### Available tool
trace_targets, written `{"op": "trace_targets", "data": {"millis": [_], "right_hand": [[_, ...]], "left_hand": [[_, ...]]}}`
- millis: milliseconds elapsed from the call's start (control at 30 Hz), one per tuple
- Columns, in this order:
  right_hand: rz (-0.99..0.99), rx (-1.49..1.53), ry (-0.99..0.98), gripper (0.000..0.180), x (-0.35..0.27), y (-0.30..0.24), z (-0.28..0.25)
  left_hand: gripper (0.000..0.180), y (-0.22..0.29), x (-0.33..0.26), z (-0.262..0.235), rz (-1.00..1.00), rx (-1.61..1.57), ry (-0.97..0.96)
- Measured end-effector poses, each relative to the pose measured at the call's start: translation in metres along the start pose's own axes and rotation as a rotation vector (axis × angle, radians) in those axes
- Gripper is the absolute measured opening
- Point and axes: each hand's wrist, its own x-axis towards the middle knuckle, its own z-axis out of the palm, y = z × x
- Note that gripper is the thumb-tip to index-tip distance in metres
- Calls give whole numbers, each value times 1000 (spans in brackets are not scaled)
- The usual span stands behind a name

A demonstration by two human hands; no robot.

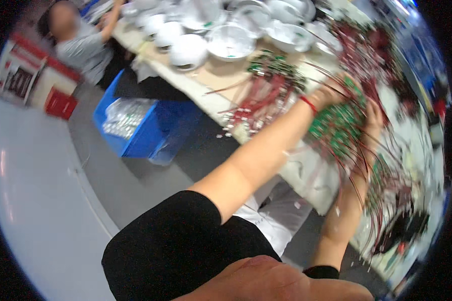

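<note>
Head view, tilted. The left hand (331, 93) reaches across the desk (306, 175) with its fingers curled over the far side of a heap of small green circuit boards (339, 125) trailing thin red wires (361, 165); a red band circles that wrist. The right hand (371, 118) presses against the right side of the same heap, fingers partly bent around boards and wires; how tightly either hand grips cannot be told through the blur. The heap lies near the desk's near edge, at the right of the scene, with more boards and red wires (266, 95) spread to its left and further bundles beyond it. White dome-shaped lamp housings (188, 50) and shallow white bowls (231, 42) crowd the far left of the desk. Below the desk edge, on the floor, stands a blue bin (140, 140) holding clear bags of small parts; grey floor lies open to the left of it. Another person (80, 42) in a grey top works at the far left end of the desk.
</note>
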Motion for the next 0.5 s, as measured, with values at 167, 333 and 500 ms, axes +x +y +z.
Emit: {"op": "trace_targets", "data": {"millis": [167,333,500], "right_hand": [[181,339,38,22,-11,-54,13],[233,535,43,19,-11,-56,13],[35,286,-6,28,-5,-39,2]], "left_hand": [[24,25,-7,-20,-144,-14,32],[21,20,-4,-17,-177,-410,-43],[32,-2,0,-4,28,-264,88]]}}
